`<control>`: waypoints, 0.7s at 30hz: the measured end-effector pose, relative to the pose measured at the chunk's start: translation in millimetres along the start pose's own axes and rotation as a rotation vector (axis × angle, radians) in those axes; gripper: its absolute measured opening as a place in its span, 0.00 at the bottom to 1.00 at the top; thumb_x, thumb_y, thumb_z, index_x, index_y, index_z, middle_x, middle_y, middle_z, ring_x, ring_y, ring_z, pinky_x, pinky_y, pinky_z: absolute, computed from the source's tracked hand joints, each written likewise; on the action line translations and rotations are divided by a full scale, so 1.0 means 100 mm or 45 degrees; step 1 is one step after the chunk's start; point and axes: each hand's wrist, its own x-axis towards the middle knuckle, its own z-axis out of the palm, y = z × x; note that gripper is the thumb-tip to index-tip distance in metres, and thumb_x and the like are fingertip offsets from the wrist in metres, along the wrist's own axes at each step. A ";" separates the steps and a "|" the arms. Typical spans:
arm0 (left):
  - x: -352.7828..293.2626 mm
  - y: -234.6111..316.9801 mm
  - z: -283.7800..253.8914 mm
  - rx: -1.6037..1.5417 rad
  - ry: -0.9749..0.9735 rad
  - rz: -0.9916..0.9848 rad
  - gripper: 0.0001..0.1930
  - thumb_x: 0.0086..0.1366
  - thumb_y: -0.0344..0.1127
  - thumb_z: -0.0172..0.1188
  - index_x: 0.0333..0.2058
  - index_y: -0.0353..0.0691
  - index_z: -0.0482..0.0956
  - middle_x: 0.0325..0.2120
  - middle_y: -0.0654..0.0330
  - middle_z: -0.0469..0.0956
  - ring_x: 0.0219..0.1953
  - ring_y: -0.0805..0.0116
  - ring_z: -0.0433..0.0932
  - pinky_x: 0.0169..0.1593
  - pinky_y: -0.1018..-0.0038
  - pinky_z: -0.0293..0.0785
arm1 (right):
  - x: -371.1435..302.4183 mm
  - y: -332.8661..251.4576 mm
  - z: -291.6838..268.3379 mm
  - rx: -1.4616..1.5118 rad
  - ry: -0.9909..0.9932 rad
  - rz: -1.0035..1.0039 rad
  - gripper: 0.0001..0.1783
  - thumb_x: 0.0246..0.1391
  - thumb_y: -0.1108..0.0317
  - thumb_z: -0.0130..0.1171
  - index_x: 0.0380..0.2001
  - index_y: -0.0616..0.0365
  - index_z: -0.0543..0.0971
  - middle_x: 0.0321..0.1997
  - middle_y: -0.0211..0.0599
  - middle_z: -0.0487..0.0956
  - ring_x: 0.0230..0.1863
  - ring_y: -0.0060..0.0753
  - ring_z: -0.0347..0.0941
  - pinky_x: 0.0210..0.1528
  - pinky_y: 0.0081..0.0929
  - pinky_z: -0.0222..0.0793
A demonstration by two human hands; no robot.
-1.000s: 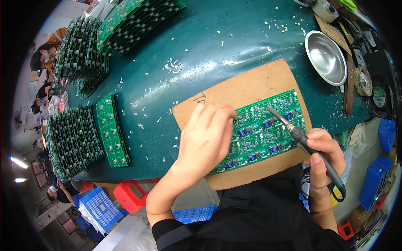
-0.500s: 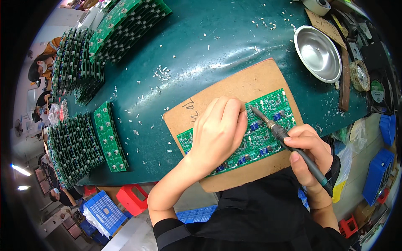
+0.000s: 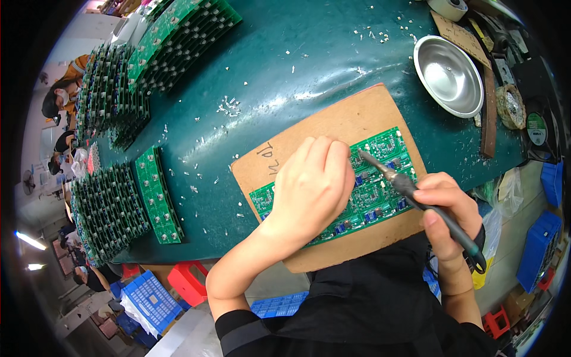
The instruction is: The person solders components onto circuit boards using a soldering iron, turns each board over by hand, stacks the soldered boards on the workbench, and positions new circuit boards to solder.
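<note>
While the right hand [image 3: 450, 215] is closed around the soldering iron [image 3: 403, 185], pointed down at the circuit board [image 3: 376, 193], the left hand [image 3: 315, 189] lies bunched over the board, its grasp hidden. The board sits on cardboard [image 3: 357, 113] at the near edge of the counter [image 3: 333, 35], work apparently under way; how much is done, or whether the stacked boards [image 3: 110, 205] along the left edge are finished, cannot be told.

From the wearer's head, the workbench [image 3: 333, 35] is looked down upon by a fisheye camera, near enough for the left hand [image 3: 315, 184] and right hand [image 3: 449, 205] to be shown large, centrally and toward three o'clock. Toward nine, the room [image 3: 41, 211] is taken in, small.
</note>
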 end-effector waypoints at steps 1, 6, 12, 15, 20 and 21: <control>0.01 0.00 -0.02 0.000 0.000 0.004 0.06 0.54 0.24 0.62 0.29 0.38 0.74 0.28 0.56 0.75 0.31 0.57 0.75 0.35 0.65 0.72 | -0.03 0.00 -0.03 0.034 0.100 0.011 0.11 0.50 0.71 0.59 0.35 0.67 0.79 0.31 0.48 0.78 0.33 0.39 0.75 0.38 0.30 0.72; 0.05 -0.04 -0.21 -0.226 -0.148 -0.072 0.06 0.60 0.24 0.59 0.36 0.37 0.76 0.31 0.54 0.76 0.32 0.56 0.77 0.36 0.67 0.73 | -0.18 0.04 -0.21 0.099 0.297 0.099 0.12 0.52 0.67 0.58 0.35 0.66 0.79 0.32 0.46 0.78 0.37 0.36 0.73 0.40 0.28 0.69; 0.16 0.11 0.01 -0.412 0.016 -0.169 0.08 0.60 0.25 0.59 0.37 0.36 0.72 0.29 0.53 0.72 0.31 0.51 0.76 0.34 0.61 0.73 | -0.14 0.01 -0.21 0.119 0.264 0.192 0.12 0.51 0.68 0.58 0.35 0.67 0.79 0.32 0.46 0.78 0.34 0.33 0.73 0.37 0.25 0.69; 0.19 0.08 0.17 -0.352 0.000 -0.035 0.08 0.58 0.22 0.60 0.35 0.35 0.71 0.30 0.53 0.75 0.33 0.53 0.77 0.37 0.64 0.73 | -0.08 0.08 -0.21 0.099 0.219 0.138 0.11 0.50 0.70 0.58 0.35 0.67 0.79 0.32 0.46 0.78 0.32 0.33 0.74 0.36 0.24 0.69; 0.22 0.11 0.23 -0.220 -0.010 -0.059 0.08 0.57 0.24 0.62 0.34 0.36 0.72 0.30 0.54 0.75 0.32 0.54 0.77 0.35 0.64 0.74 | 0.02 0.13 -0.23 0.045 0.107 0.022 0.11 0.47 0.72 0.58 0.34 0.67 0.79 0.30 0.46 0.78 0.32 0.34 0.74 0.35 0.26 0.68; 0.23 0.13 0.24 -0.160 -0.007 -0.064 0.08 0.57 0.24 0.62 0.34 0.37 0.72 0.29 0.55 0.75 0.31 0.54 0.77 0.35 0.64 0.74 | 0.03 0.13 -0.23 0.046 0.106 0.024 0.11 0.47 0.72 0.58 0.34 0.67 0.79 0.30 0.46 0.78 0.32 0.34 0.74 0.35 0.26 0.68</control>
